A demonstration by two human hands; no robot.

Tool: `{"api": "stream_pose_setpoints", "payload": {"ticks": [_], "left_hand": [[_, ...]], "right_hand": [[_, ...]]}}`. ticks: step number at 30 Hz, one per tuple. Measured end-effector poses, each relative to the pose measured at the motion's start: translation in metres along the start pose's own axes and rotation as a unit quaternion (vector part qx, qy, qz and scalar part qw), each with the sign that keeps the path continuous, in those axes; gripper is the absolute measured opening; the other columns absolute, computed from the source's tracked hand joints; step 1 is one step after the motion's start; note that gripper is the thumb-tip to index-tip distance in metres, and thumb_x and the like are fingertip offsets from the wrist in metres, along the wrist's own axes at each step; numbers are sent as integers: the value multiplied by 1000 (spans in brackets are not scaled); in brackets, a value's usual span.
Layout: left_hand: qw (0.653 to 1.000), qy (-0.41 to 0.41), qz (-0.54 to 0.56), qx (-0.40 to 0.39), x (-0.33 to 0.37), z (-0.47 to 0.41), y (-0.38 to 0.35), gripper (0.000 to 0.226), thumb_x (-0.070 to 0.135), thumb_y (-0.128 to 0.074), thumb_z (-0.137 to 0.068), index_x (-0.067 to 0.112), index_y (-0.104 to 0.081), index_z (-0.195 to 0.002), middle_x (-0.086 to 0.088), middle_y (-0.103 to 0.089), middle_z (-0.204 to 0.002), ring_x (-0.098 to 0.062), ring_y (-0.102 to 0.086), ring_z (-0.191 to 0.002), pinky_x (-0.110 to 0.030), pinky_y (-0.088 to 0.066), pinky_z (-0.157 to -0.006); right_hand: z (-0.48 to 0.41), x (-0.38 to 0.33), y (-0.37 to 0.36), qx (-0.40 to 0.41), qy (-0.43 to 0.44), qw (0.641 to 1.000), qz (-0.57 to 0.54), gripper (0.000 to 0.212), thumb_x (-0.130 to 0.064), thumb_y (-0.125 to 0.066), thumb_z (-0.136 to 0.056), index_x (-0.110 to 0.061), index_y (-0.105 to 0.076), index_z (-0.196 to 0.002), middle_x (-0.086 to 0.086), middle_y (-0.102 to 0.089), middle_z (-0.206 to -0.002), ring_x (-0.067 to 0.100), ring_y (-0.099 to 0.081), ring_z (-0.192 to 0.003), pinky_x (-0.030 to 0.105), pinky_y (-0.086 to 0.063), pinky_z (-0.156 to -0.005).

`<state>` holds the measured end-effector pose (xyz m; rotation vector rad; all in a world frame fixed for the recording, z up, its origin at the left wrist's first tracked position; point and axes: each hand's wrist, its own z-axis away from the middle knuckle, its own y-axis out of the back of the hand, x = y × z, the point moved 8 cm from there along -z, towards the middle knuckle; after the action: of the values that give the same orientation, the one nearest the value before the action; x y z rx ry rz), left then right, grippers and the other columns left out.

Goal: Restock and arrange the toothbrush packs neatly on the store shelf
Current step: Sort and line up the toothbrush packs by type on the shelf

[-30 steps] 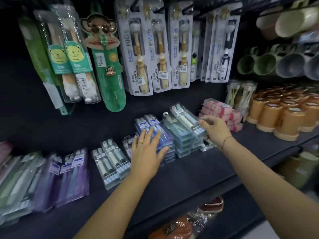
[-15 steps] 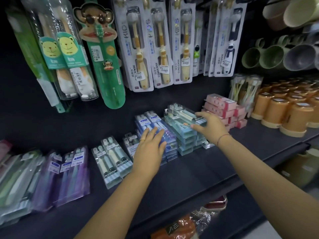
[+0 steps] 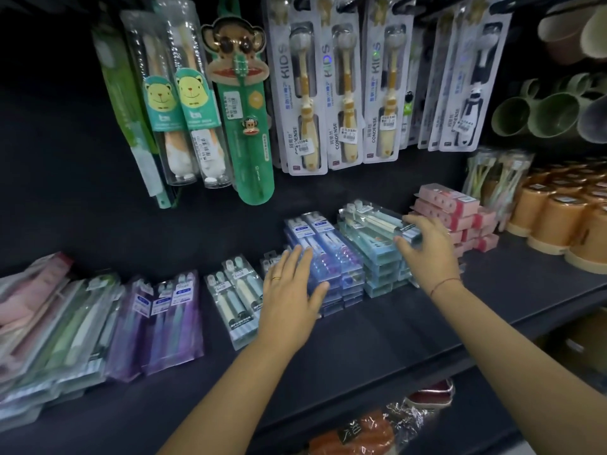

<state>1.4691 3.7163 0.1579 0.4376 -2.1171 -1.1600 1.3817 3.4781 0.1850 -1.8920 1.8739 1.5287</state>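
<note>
Gripping the near end of the top toothbrush pack (image 3: 371, 221), the right hand (image 3: 430, 254) has its fingers curled over the upper edge and its thumb against the lower one. That pack lies tilted on the teal stack (image 3: 377, 270), at about 2 o'clock from the middle of the view, on the dark shelf (image 3: 377, 339). The left hand (image 3: 289, 297) is spread flat, fingers straight and apart, resting on the near part of the blue stack (image 3: 328, 244), which touches the teal stack at its 9 o'clock side. At 9 o'clock of the left hand lie white-green packs (image 3: 235, 297), and further that way purple packs (image 3: 164, 316). Pink boxes (image 3: 450, 205) are piled at 3 o'clock of the teal stack, just beside it; orange cups (image 3: 558, 218) stand beyond them. Kids' brush cards (image 3: 345, 93) hang at 12 o'clock.
</note>
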Motion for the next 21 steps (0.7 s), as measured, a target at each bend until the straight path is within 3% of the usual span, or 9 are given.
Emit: {"api": "stream_pose_setpoints", "payload": {"ticks": [3,6,9,12,17,21], "left_hand": [[999,23,-21,20,-30,24,16,65,55,-31,-100,26,-16,-156,9,-11,-163,-11,-1,-150,-32,-1,-123],[996,69,-61,17,-81,57,25,84,72,-10,-86,24,-30,-153,4,-25,-160,-16,-15,-149,-35,-8,-121],[987,88,-133,-29,-117,82,22,92,74,-1,-88,18,-51,-141,-3,-49,-147,-23,-39,-140,-41,-18,-118],[977,77,-197,-41,-119,87,19,68,60,-25,-94,15,-64,-128,-6,-67,-124,-27,-62,-119,-50,-22,-108],[970,55,-235,-37,-112,84,12,59,54,-35,-88,21,-67,-125,-1,-71,-116,-25,-66,-112,-60,-18,-106],[968,48,-244,-35,-120,91,10,57,53,-35,-88,22,-69,-120,1,-70,-118,-27,-63,-116,-62,-17,-107]], "right_hand": [[27,-41,8,26,51,998,-31,34,-17,-68,-89,-14,-63,-122,0,-52,-116,18,-50,-109,17,-34,-89],[67,-91,8,38,116,988,-97,30,-12,-69,-87,-14,-64,-117,-2,-52,-114,6,-49,-103,2,-32,-88],[103,-128,-16,6,132,978,-159,31,-15,-68,-89,-19,-64,-119,-5,-52,-117,4,-48,-112,5,-35,-94],[128,-145,-52,-19,96,979,-179,31,-18,-68,-90,-22,-63,-120,-8,-51,-120,2,-46,-114,2,-33,-90],[154,-134,-97,-8,19,994,-106,29,-22,-69,-88,-23,-64,-117,-6,-55,-120,13,-49,-116,19,-39,-87],[161,-125,-124,-96,13,991,-89,39,-22,-67,-91,-23,-58,-128,-4,-50,-130,14,-46,-123,26,-44,-97]]}}
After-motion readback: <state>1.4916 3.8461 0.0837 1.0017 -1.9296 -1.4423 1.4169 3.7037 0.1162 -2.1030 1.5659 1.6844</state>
